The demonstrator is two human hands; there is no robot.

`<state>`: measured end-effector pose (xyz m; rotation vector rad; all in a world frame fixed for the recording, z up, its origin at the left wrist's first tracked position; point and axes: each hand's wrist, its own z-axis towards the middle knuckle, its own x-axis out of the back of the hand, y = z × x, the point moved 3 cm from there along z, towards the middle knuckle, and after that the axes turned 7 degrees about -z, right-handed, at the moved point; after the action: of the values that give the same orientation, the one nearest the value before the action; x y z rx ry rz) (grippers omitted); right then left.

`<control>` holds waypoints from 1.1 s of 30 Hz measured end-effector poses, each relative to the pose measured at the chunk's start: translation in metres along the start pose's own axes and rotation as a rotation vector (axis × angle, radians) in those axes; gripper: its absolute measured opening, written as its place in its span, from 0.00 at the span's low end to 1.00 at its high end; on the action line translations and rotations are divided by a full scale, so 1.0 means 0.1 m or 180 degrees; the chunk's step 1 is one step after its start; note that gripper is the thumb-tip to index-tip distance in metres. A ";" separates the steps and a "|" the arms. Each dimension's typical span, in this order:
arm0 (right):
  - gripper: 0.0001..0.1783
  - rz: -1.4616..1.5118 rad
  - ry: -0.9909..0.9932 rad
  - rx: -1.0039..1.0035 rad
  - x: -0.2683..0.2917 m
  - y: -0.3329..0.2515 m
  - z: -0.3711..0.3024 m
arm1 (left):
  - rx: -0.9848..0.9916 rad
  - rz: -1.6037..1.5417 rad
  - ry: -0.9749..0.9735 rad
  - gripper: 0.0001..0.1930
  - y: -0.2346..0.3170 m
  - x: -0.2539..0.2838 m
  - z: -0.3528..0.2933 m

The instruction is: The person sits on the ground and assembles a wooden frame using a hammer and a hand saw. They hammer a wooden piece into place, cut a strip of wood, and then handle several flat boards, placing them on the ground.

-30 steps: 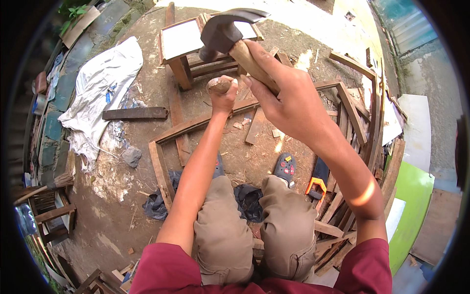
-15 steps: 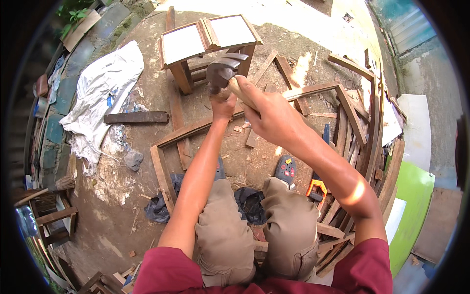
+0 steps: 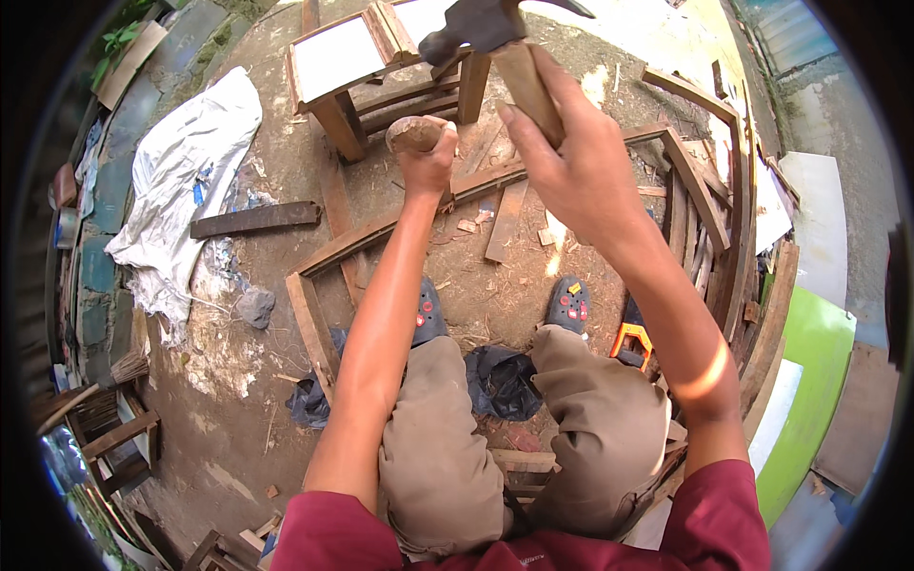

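Note:
My right hand (image 3: pixel 576 157) is wrapped round the wooden handle of a claw hammer (image 3: pixel 490 24), raised above and to the right of my left hand. Closed in my left hand (image 3: pixel 428 167) is a chisel (image 3: pixel 411 134) with a thick, round-ended wooden handle; its blade is mostly hidden below the fist. It stands over a long rail of a wooden frame (image 3: pixel 357 243) lying on the ground before my feet. The hammer head is apart from the chisel's end.
Beyond the frame stands a small wooden table (image 3: pixel 338 71) with white top panels. A saw with an orange handle (image 3: pixel 632 344) lies by my right knee. Timber lengths (image 3: pixel 733 228) pile up at the right. White cloth (image 3: pixel 195 152), a dark plank (image 3: pixel 257 220) and black plastic (image 3: pixel 503 381) lie around.
My right hand has lifted the hammer up and right, away from the chisel. My left hand stays closed on the chisel. The view has shifted slightly and my knees are wider apart.

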<state>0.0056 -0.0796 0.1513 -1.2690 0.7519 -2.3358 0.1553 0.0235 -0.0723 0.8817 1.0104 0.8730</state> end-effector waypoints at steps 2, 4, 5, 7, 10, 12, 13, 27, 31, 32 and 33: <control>0.29 0.0145 -0.0168 -0.0489 0.03 0.17 -0.16 | 0.0140 -0.0012 -0.0006 0.02 0.00 0.03 0.04; 0.29 0.0092 -0.0373 -0.0801 0.01 0.56 -0.44 | 0.0109 0.0070 -0.0025 0.04 0.10 -0.08 0.10; 0.29 0.0050 -0.0468 -0.0892 -0.05 0.76 -0.57 | 0.0099 0.0133 -0.0032 0.05 0.12 -0.08 0.10; 0.29 -0.0181 -0.0560 -0.0891 -0.22 1.11 -0.85 | 0.0051 -0.0007 -0.0041 0.05 0.10 -0.05 0.12; 0.27 -0.0398 -0.1093 -0.1685 -0.59 1.55 -1.04 | 0.0076 0.0014 -0.0148 0.04 0.08 -0.04 0.02; 0.28 -0.0301 -0.0930 -0.1597 -0.82 1.74 -1.06 | 0.0097 -0.0025 -0.0277 0.04 0.09 -0.08 -0.09; 0.28 -0.0270 -0.0843 -0.1563 -0.88 1.81 -1.09 | 0.0165 0.0157 -0.0354 0.03 0.10 -0.11 -0.16; 0.36 0.0812 -0.0519 0.1414 0.10 -0.04 -0.06 | 0.1137 -0.1503 0.0313 0.14 -0.09 0.10 -0.36; 0.32 0.0519 -0.0746 0.1255 0.21 -0.27 0.12 | 0.0333 -0.1426 -0.0417 0.16 0.48 -0.35 -0.20; 0.29 0.0277 -0.1047 0.1156 0.11 -0.25 0.07 | 0.0267 -0.1308 -0.0389 0.15 0.32 -0.25 -0.22; 0.27 0.0044 -0.1366 0.1069 -0.01 -0.17 0.03 | 0.0214 -0.1154 -0.0341 0.14 0.14 -0.10 -0.26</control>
<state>0.0073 -0.0667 0.1623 -1.5185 0.2182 -1.9653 0.1252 0.0244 -0.0638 0.7616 1.0687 0.4834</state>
